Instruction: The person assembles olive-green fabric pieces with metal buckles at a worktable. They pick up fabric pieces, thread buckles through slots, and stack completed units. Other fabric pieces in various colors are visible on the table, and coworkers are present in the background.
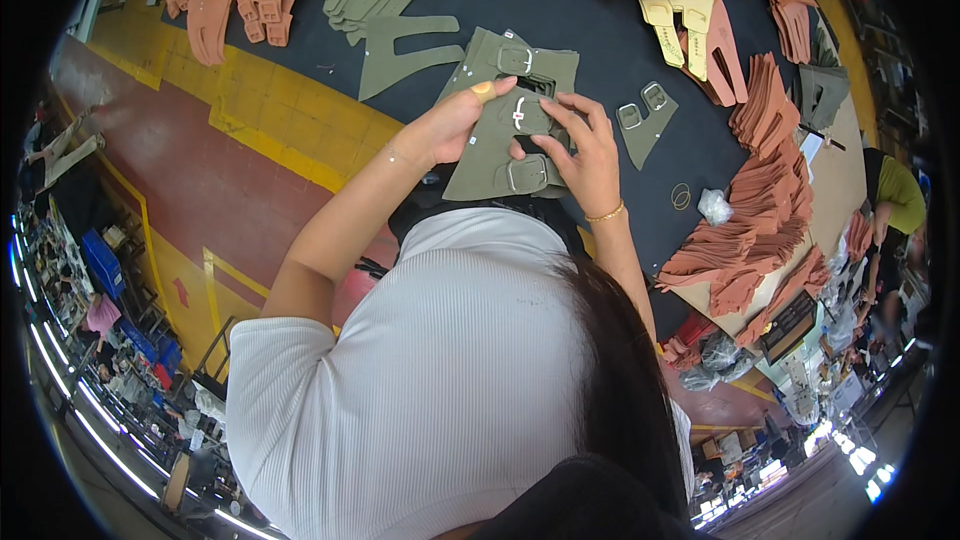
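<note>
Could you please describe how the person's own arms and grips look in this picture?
The left arm comes out of a short, ribbed white sleeve. The left grip is ungloved, with a yellowish patch, perhaps tape, on one digit and a thin bracelet near the wrist. The right grip is also ungloved, above a gold-toned bracelet.

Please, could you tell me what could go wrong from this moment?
The green stack under the left hand and right hand has several layers, so they might slip out of line. The small green piece with two buckles lies loose nearby and could be knocked aside. The fanned-out orange pieces could perhaps slide if brushed.
</note>
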